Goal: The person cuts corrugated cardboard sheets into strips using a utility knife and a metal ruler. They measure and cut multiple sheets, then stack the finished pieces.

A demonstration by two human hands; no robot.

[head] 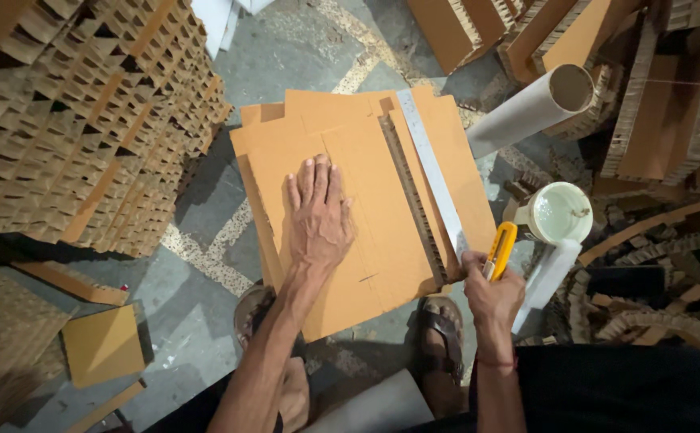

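Right hand [490, 297] sits low in view, fingers curled tight around yellow utility knife [501, 249], blade end at near edge of metal ruler [432, 175]. Ruler lies lengthwise on stacked cardboard sheets [366, 208] on the concrete floor [286, 56]. Left hand [318, 210] is pressed flat on the top sheet, fingers straight, close together, holding nothing. White cup [560, 212] just right of the stack; cardboard tube [530, 108] beyond it.

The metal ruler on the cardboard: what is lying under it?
The metal ruler lies slantwise on a stack of brown cardboard sheets, along a cut edge. The left hand presses the stack flat. The floor beneath the stack is hidden.
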